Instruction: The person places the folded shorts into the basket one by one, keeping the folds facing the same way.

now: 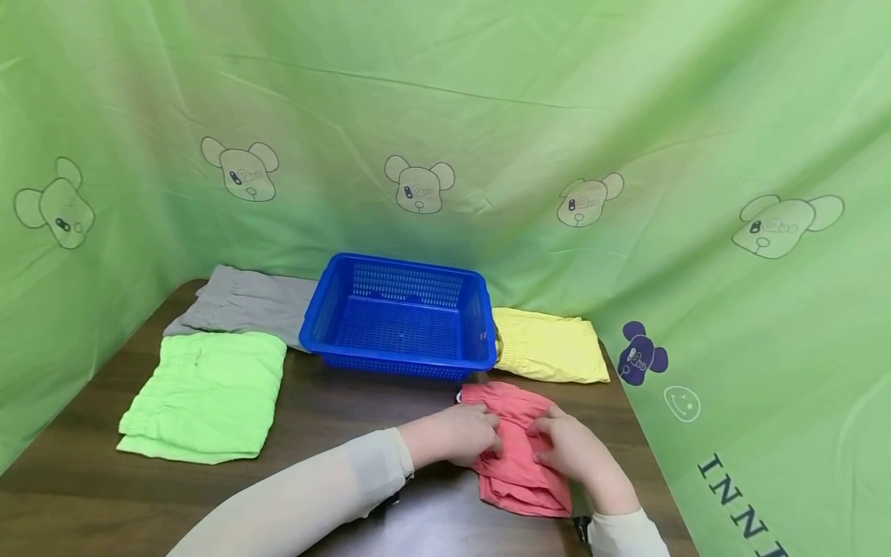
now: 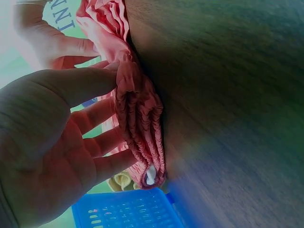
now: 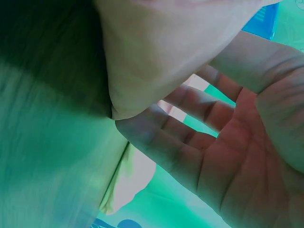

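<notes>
- Cream sleeves [image 1: 292, 495] reach across the brown worktop [image 1: 334, 425].
- Blue basket [image 1: 397, 358] stands at the worktop's back.
- Lime garment [image 1: 209, 398] lies folded at left, meeting the gray garment [image 1: 244, 302] behind it.
- Coral garment [image 1: 515, 429] lies folded on the worktop, right of centre, in front of the yellow garment [image 1: 550, 346].
- Left hand [image 1: 452, 435] and right hand [image 1: 581, 456] rest on the coral garment, fingers loosely spread, unclenched.

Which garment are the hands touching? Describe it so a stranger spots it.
Find the blue basket on the brown table. Nearer the person, by its right end, lies a rumpled coral garment with the left hand and right hand on it. Only it is coral, unlike the green cloth, gray cloth and yellow cloth.
</notes>
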`<action>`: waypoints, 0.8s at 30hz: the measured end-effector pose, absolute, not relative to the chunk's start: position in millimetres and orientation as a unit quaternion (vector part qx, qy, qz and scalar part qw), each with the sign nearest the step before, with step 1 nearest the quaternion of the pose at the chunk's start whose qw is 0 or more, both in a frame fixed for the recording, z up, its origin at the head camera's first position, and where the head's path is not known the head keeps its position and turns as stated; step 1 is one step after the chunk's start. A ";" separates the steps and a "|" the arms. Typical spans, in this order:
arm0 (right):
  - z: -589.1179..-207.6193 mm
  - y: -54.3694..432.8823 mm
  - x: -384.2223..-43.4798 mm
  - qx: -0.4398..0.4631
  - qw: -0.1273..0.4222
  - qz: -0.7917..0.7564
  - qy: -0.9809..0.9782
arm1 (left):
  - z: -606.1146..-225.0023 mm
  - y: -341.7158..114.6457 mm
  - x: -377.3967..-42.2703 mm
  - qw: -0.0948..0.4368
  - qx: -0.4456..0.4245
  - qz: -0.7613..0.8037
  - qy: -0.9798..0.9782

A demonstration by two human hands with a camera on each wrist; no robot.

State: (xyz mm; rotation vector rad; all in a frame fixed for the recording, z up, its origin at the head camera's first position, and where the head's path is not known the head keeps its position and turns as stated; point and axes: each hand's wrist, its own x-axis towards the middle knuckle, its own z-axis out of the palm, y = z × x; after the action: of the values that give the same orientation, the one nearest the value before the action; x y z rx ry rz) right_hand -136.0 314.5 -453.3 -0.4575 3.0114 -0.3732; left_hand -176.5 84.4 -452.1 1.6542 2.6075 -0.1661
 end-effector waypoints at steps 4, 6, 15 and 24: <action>-453.4 309.3 -135.9 -0.150 0.033 -0.110 0.982 | -453.1 79.6 -176.2 0.022 0.535 -0.055 0.843; -452.3 305.8 -135.7 -0.147 0.036 -0.111 0.982 | -453.2 76.9 -175.6 0.023 0.534 -0.053 0.844; -449.6 293.1 -139.2 -0.157 0.037 -0.116 0.980 | -451.7 63.8 -175.0 0.024 0.527 -0.042 0.849; -453.3 284.5 -141.9 -0.190 0.024 -0.098 0.977 | -454.6 51.6 -175.7 0.018 0.527 -0.034 0.849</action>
State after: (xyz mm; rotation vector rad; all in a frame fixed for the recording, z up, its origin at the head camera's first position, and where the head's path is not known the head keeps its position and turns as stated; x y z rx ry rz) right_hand -141.9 284.5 -453.3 -0.5886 3.0214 -0.3027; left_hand -175.7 51.6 -454.6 1.6359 2.6374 -0.1068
